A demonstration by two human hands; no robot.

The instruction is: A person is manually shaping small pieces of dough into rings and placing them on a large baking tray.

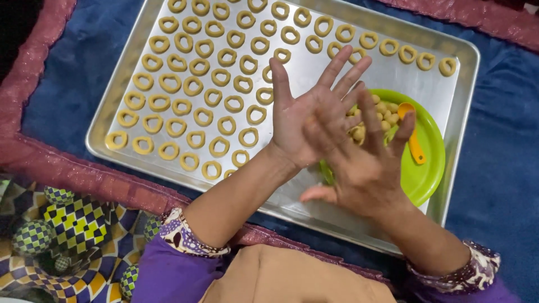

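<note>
Both hands are up over the metal baking tray (pixel 112 120), palms pressed flat together like they're rolling something. The left hand (pixel 306 120) has fingers spread wide, and the right hand (pixel 359 163) lies across it, a bit blurry. Can't tell if there's dough between them, so no real grip visible. Right under them, at the tray's right end, is a green plate (pixel 429 163) with little dough balls (pixel 386 112) and an orange spoon (pixel 414 143). Rows of dough rings (pixel 193 84) fill the tray's left and far side.
</note>
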